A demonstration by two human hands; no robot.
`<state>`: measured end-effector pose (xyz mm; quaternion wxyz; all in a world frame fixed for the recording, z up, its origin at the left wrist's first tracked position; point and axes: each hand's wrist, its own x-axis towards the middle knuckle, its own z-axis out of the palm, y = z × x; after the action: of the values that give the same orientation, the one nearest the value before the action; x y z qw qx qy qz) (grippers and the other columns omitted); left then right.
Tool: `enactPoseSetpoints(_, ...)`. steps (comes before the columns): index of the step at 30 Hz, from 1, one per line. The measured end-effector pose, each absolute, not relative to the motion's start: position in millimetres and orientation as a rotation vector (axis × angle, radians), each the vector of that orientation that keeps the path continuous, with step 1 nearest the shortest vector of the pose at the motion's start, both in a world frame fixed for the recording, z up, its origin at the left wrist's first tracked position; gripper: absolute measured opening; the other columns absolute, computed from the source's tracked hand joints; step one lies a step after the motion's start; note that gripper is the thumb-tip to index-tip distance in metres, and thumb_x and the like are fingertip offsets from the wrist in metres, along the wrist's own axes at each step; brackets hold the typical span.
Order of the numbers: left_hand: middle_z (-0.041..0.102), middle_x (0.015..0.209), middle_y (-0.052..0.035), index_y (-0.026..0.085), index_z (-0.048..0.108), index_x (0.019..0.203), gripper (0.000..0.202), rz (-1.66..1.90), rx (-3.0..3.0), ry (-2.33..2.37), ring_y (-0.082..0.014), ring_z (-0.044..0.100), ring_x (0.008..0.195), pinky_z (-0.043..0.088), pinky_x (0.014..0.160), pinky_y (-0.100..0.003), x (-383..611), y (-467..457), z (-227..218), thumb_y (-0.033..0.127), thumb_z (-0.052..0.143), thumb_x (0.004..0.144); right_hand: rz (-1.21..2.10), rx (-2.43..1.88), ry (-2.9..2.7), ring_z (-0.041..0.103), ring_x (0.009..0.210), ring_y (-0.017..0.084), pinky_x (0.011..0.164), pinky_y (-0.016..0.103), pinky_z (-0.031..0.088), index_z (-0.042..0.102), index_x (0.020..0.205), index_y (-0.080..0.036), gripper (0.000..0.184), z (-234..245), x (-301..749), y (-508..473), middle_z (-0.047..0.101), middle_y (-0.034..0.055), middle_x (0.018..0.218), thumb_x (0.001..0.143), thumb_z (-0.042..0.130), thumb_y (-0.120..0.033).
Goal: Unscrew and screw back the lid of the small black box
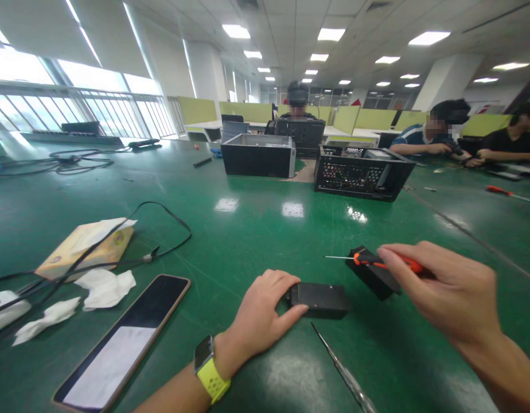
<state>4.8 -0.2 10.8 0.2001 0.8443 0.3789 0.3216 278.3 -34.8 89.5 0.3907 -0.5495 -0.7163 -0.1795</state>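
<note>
Small black box (pixel 320 298): flat, rectangular, lying on the green table (pixel 256 229). The left hand (pixel 260 315) clasps its near-left end, thumb along the near edge and fingers curled over the top; the grip is closed on the box. A yellow-strapped watch (pixel 207 367) sits on that wrist.

Screwdriver (pixel 377 263): orange handle, thin metal shaft pointing left. The right hand (pixel 445 292) pinches it between the fingertips, fingers closed on the handle, just above and right of the box.

Second black piece (pixel 372 275): tilted, just beyond the held box, directly under the screwdriver; whether they touch cannot be told.

Thin metal tool (pixel 342 370): lying on the table just this side of the box, running toward the near edge.

Phone (pixel 123 341): face up, well left of the left hand. Crumpled tissues (pixel 104 287), a tan booklet (pixel 86 246) and a black cable (pixel 162 229) lie beyond it.

Far side of the table: two open black computer cases (pixel 258 155) (pixel 359 172), well away from both hands. Other people sit behind them and at the far right, their hands on the table.
</note>
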Motion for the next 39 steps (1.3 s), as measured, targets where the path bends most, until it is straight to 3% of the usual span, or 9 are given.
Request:
enactPoseSetpoints(7, 0.067, 0.108, -0.0073, 0.020, 0.063, 0.111, 0.031, 0.912, 2.430, 1.062, -0.0265, 0.058, 0.099, 0.047, 0.085, -0.043, 4.2, -0.3, 13.3, 0.036, 0.069, 0.086, -0.180, -1.982, -2.085, 0.073, 0.071, 0.024, 0.052, 0.029, 0.046, 0.072, 0.100, -0.032, 0.026, 16.7, 293.7, -52.7, 0.076, -0.0010, 0.089, 0.086, 0.058, -0.050)
enactPoseSetpoints(11, 0.068, 0.107, -0.0078, 0.019, 0.064, 0.109, 0.030, 0.934, 2.470, 1.062, -0.0267, 0.059, 0.097, 0.047, 0.082, -0.042, 4.1, -0.6, 14.4, 0.038, 0.068, 0.086, -0.017, -2.238, -2.103, 0.071, 0.068, 0.027, 0.048, 0.029, 0.039, 0.069, 0.095, -0.030, 0.023, 22.4, 290.6, -54.6, 0.074, 0.0016, 0.088, 0.084, 0.057, -0.047)
enactPoseSetpoints(15, 0.069, 0.106, -0.0076, 0.020, 0.065, 0.109, 0.029, 0.942, 2.492, 1.068, -0.0265, 0.059, 0.097, 0.047, 0.081, -0.042, 4.0, -0.8, 14.2, 0.039, 0.067, 0.087, 0.162, -2.070, -2.186, 0.065, 0.062, 0.020, 0.054, 0.028, 0.039, 0.062, 0.073, -0.024, 0.028, 42.6, 272.3, -68.2, 0.068, 0.0012, 0.072, 0.086, 0.053, -0.047)
enactPoseSetpoints(19, 0.068, 0.107, -0.0074, 0.019, 0.064, 0.110, 0.030, 0.930, 2.503, 1.075, -0.0260, 0.059, 0.097, 0.046, 0.082, -0.041, 4.1, -0.8, 13.9, 0.040, 0.066, 0.088, 0.674, -1.919, -2.522, 0.055, 0.053, 0.015, 0.050, 0.023, 0.030, 0.058, 0.057, -0.021, 0.017, 53.2, 244.1, -89.7, 0.062, -0.0015, 0.058, 0.070, 0.065, -0.029)
enactPoseSetpoints(23, 0.068, 0.107, -0.0072, 0.019, 0.064, 0.110, 0.030, 0.931, 2.509, 1.070, -0.0259, 0.059, 0.097, 0.046, 0.082, -0.042, 4.3, -0.2, 13.4, 0.039, 0.066, 0.088, 0.878, -1.701, -2.523, 0.046, 0.051, 0.010, 0.049, 0.020, 0.026, 0.044, 0.051, -0.018, 0.019, 52.2, 236.9, -93.1, 0.050, -0.0048, 0.053, 0.063, 0.057, -0.011)
enactPoseSetpoints(26, 0.068, 0.108, -0.0072, 0.019, 0.064, 0.110, 0.029, 0.931, 2.504, 1.075, -0.0260, 0.059, 0.098, 0.046, 0.083, -0.041, 4.5, 0.5, 12.7, 0.038, 0.067, 0.088, 0.914, -1.640, -2.404, 0.046, 0.052, 0.010, 0.049, 0.019, 0.028, 0.038, 0.051, -0.019, 0.024, 51.2, 246.4, -87.7, 0.046, -0.0056, 0.052, 0.065, 0.055, -0.011)
enactPoseSetpoints(34, 0.068, 0.108, -0.0070, 0.019, 0.064, 0.111, 0.031, 0.931, 2.500, 1.070, -0.0255, 0.059, 0.097, 0.047, 0.083, -0.042, 4.1, -0.7, 11.7, 0.039, 0.067, 0.088, 0.789, -1.585, -2.288, 0.047, 0.048, 0.010, 0.050, 0.020, 0.036, 0.043, 0.051, -0.020, 0.027, 52.3, 264.1, -85.3, 0.048, -0.0070, 0.048, 0.070, 0.061, -0.015)
enactPoseSetpoints(39, 0.068, 0.107, -0.0074, 0.019, 0.064, 0.110, 0.031, 0.946, 2.499, 1.076, -0.0257, 0.060, 0.097, 0.048, 0.082, -0.042, 4.4, -1.1, 12.0, 0.040, 0.067, 0.088, 0.717, -1.637, -2.352, 0.050, 0.051, 0.011, 0.050, 0.021, 0.035, 0.041, 0.052, -0.021, 0.027, 51.0, 266.6, -86.3, 0.051, -0.0057, 0.051, 0.072, 0.059, -0.016)
